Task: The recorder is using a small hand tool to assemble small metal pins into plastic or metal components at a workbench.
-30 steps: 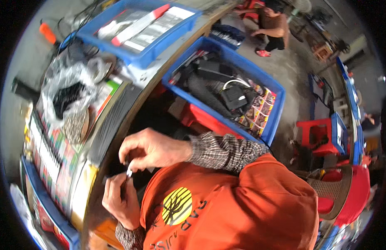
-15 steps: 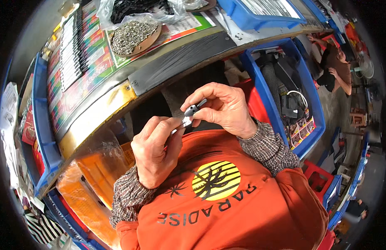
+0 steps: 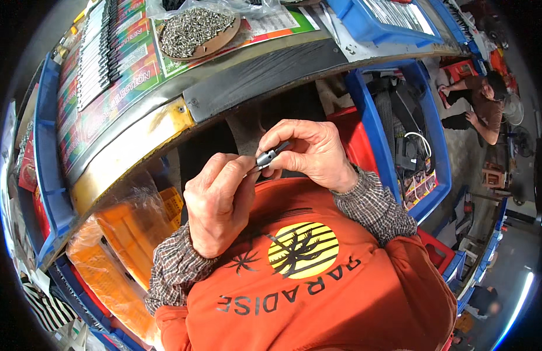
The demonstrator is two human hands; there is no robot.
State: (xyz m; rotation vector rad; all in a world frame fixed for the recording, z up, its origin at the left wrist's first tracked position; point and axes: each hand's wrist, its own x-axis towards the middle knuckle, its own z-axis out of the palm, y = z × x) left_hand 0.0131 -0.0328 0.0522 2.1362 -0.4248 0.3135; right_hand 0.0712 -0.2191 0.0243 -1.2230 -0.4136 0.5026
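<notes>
Over my lap, in front of my orange apron [image 3: 236, 281], a small grey metal cylinder [image 3: 265, 158] with dark holes in its side is held between my two hands. My left hand [image 3: 218, 196] pinches its lower left end between thumb and fingers. On the upper right side, my right hand [image 3: 317, 155] grips it by thumb and forefinger, along with a thin dark bar [image 3: 281, 147] that sticks out of that end. The fingers hide part of the cylinder, and I cannot tell its exact kind.
The bench edge [image 3: 265, 76] runs ahead of my hands. On it are a round dish [image 3: 229, 38] of small metal pieces, a row of black-ended metal strips [image 3: 98, 58] and a blue tray [image 3: 393, 36]. A blue crate [image 3: 443, 181] stands right, a wrapped orange crate [image 3: 130, 234] left. A co-worker [image 3: 481, 108] sits far right.
The view has shifted slightly. A white or shiny part seen below the cylinder earlier is now mostly hidden, and the cylinder has turned a little. Both hands keep their pinch.
</notes>
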